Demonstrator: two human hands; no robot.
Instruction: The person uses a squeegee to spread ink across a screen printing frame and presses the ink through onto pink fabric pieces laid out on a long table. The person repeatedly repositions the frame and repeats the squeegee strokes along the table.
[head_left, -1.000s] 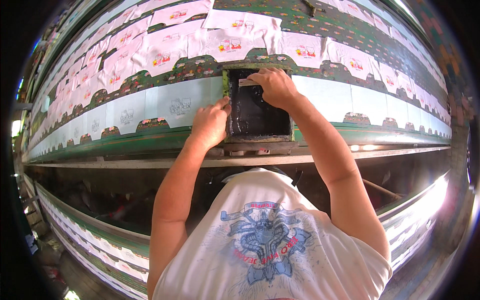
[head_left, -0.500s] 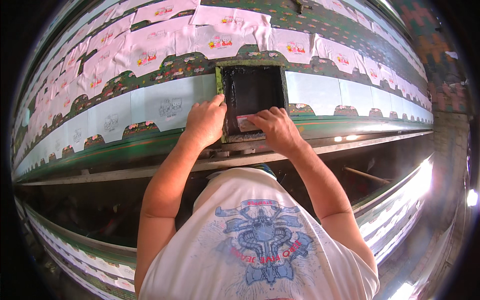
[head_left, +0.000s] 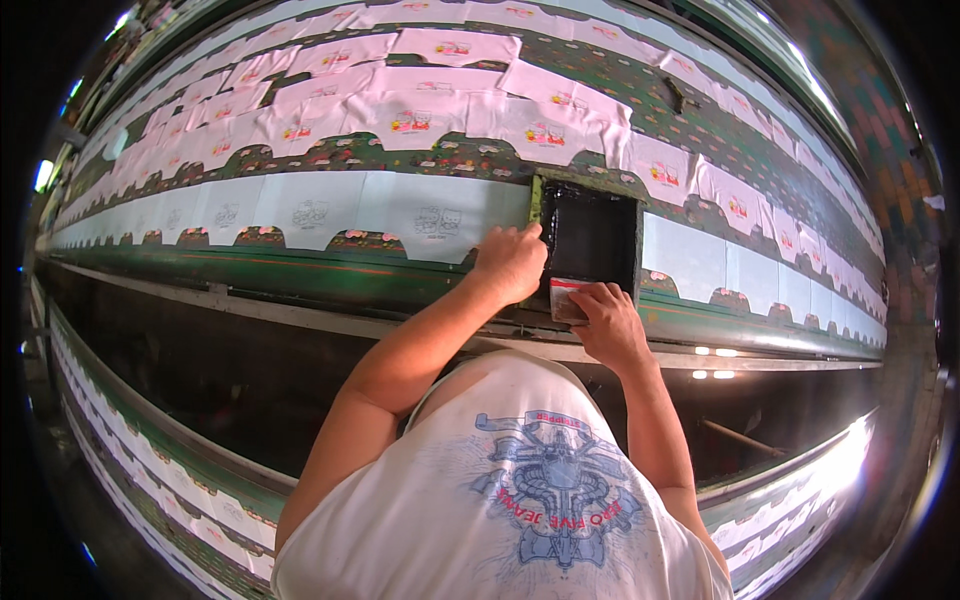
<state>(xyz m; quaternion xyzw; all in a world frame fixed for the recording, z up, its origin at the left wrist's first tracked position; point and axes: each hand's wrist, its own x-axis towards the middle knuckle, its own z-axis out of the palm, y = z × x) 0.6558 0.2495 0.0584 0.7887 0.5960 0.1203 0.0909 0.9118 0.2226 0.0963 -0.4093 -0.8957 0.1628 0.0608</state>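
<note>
My left hand point(head_left: 508, 262) grips the left side of a square screen-printing frame point(head_left: 634, 240) with a worn green rim and a black, ink-coated inside. My right hand point(head_left: 607, 322) has its fingers around a squeegee point(head_left: 566, 298) with a red stripe, at the frame's near edge. The frame sits over a row of pale, cut fabric panels point(head_left: 360, 210); those left of it carry grey line prints of cartoon figures. Just beyond, pale pink garment pieces point(head_left: 410, 115) with coloured cartoon prints lie in overlapping rows.
The long green printing table point(head_left: 180, 258) stretches to both sides, with a metal rail point(head_left: 770, 360) along its near edge. A dark gap separates it from a second table point(head_left: 180, 470) behind me, also holding rows of pieces. A paved floor shows at the far right.
The squeegee in my right hand has moved from the frame's far end to its near edge. The frame and my left hand appear farther right and lower as the view shifts.
</note>
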